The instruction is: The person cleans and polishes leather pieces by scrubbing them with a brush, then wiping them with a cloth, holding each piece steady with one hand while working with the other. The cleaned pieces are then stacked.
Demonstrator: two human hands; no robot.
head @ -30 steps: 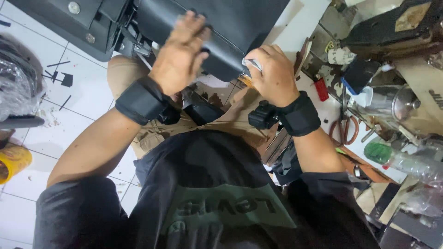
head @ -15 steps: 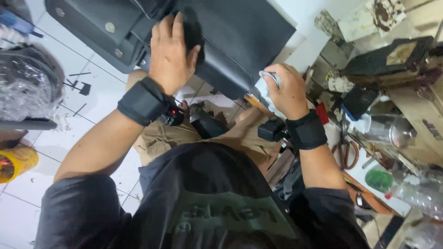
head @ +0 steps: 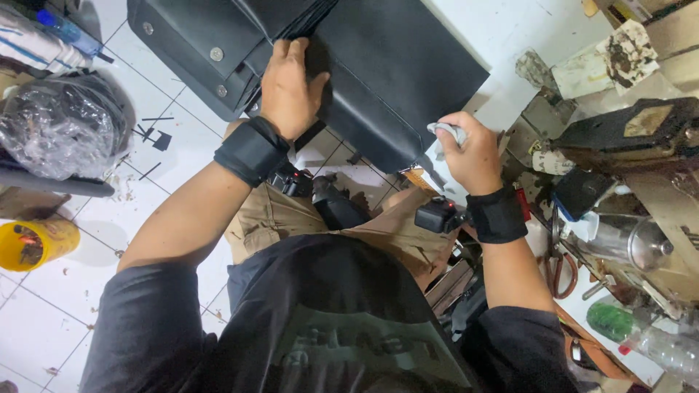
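A large black leather bag (head: 386, 80) lies across my knees and the white tiled floor, with a flap bearing metal snaps at its upper left. My left hand (head: 290, 87) presses flat on the bag near a seam, fingers together. My right hand (head: 466, 149) is closed around a small grey tool (head: 446, 131) at the bag's lower right edge. Both wrists wear black straps with small black devices. I sit in tan trousers and a dark shirt.
A cluttered workbench (head: 619, 182) on the right holds a dark machine, a metal cup (head: 637, 244), scissors and plastic bottles (head: 655, 342). On the left are a clear plastic bag bundle (head: 62, 127) and a yellow tub (head: 33, 244) on the floor.
My left hand slid up and left along the bag toward the seam. My right hand moved right and upward with the grey tool, and the view shifted.
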